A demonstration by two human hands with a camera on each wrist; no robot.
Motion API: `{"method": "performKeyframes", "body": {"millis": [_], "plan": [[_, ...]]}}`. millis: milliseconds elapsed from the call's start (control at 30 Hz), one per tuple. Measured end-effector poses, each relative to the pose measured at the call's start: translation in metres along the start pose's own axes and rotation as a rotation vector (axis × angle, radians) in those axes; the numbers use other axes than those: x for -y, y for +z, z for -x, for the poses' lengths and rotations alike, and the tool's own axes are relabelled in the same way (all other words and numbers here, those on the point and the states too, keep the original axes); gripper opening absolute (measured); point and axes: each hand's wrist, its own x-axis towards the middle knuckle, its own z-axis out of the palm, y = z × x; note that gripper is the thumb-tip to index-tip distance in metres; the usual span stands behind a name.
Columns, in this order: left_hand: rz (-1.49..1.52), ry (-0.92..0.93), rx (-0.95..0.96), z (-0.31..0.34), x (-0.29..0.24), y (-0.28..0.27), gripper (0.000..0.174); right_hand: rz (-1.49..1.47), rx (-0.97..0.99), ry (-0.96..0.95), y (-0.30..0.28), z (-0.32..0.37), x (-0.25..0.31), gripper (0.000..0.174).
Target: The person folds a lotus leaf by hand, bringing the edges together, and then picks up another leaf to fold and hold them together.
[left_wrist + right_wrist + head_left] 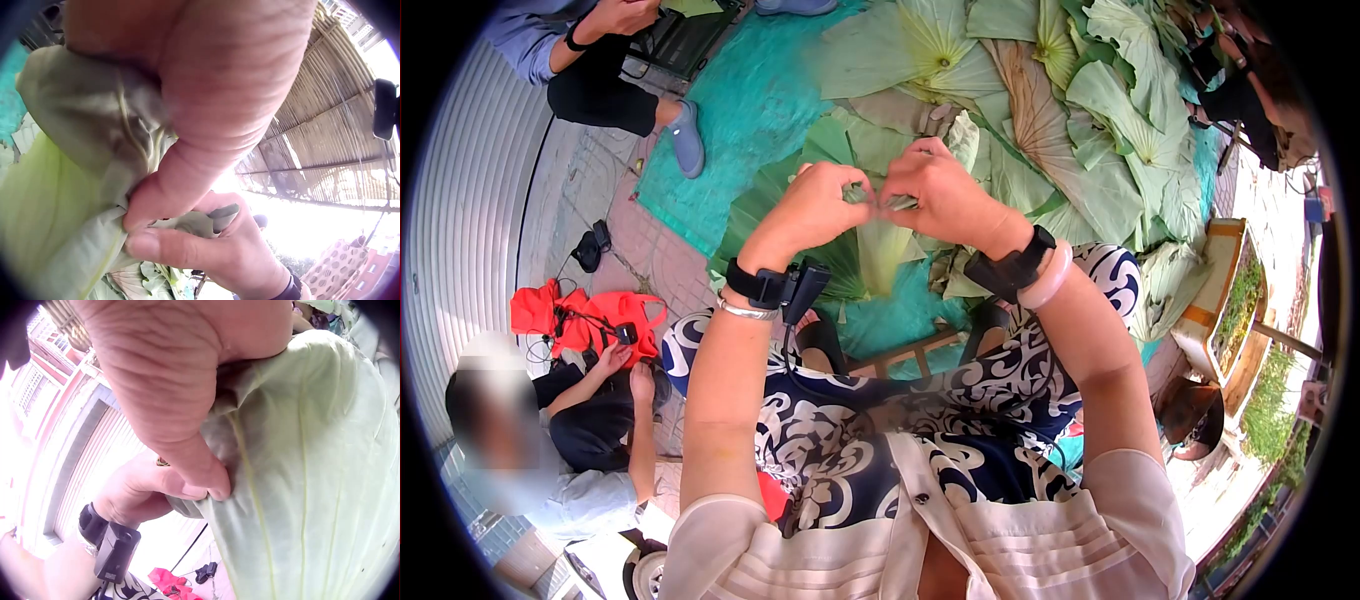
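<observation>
Both hands pinch the edge of one large green lotus leaf [885,258], held up in front of the lap. My left hand [808,208] and right hand [948,198] are close together, thumbs nearly meeting at the leaf's edge. In the left wrist view, the leaf [56,194] is bunched and folded under the left hand's fingers, its pale veins showing. From the right wrist, the leaf [306,462] hangs broad and smooth below the right hand [169,381], whose curled fingers hide part of its gathered edge.
Many lotus leaves [1135,110] lie heaped ahead and to the right on a turquoise sheet [720,130]. A red bag [580,318] and a seated person [595,430] are at the left. Another person's shoe [687,142] rests at the sheet's edge. Planter boxes [1200,310] stand at right.
</observation>
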Motion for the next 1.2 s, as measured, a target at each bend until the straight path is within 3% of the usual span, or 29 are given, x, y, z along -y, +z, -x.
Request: {"method": "performKeyframes", "body": {"millis": [533, 633, 733, 833, 1000, 1200], "plan": [[0.25, -0.015, -0.039, -0.001, 0.009, -0.005, 0.016, -0.065, -0.202, -0.07, -0.002, -0.006, 0.004, 0.015], [0.021, 0.032, -0.083, 0.001, 0.007, -0.006, 0.02, -0.05, -0.168, -0.041, -0.003, -0.006, 0.004, 0.014], [-0.305, 0.344, -0.233, 0.012, -0.008, -0.003, 0.024, -0.039, -0.108, 0.0, -0.002, -0.002, 0.003, 0.015], [-0.307, 0.447, -0.229, 0.008, -0.003, 0.004, 0.023, -0.043, -0.097, -0.006, 0.001, -0.002, 0.002, 0.015], [-0.273, 0.343, -0.085, 0.009, -0.003, 0.001, 0.021, -0.029, -0.102, -0.042, 0.003, -0.004, 0.0, 0.013], [-0.275, 0.302, 0.008, 0.01, -0.006, -0.004, 0.019, -0.158, 0.087, 0.099, -0.001, -0.002, 0.001, 0.015]]}}
